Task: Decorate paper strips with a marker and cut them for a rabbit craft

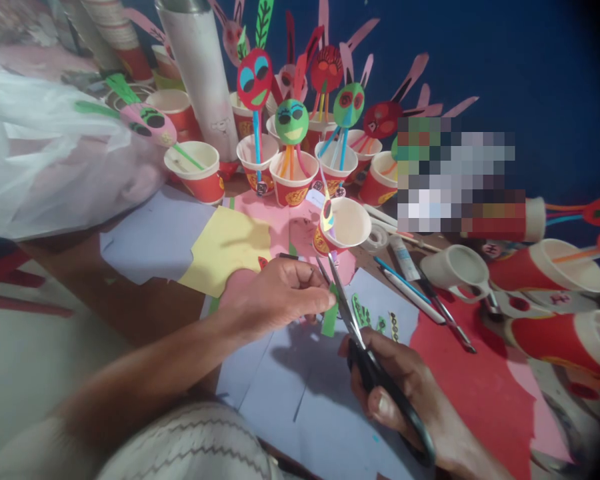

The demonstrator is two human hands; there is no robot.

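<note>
My left hand [275,297] pinches a strip of green paper [330,317] at its fingertips. My right hand [387,380] grips black-handled scissors [367,363], whose steel blades [339,287] point up and away from me. The blades lie next to the green strip, and its upper end is partly hidden behind them. Both hands are above a pale lavender paper sheet [293,380]. Small green cut-outs [361,311] lie on that sheet just beyond the scissors. A red paper sheet [473,380] lies to the right.
Red-and-white paper cups [295,179] holding colourful paper-faced figures on sticks crowd the back. A white plastic bag [45,147] lies at left. A glue tube [404,257], a tape roll [375,237], a white mug [455,270] and pens lie at right, beside toppled cups.
</note>
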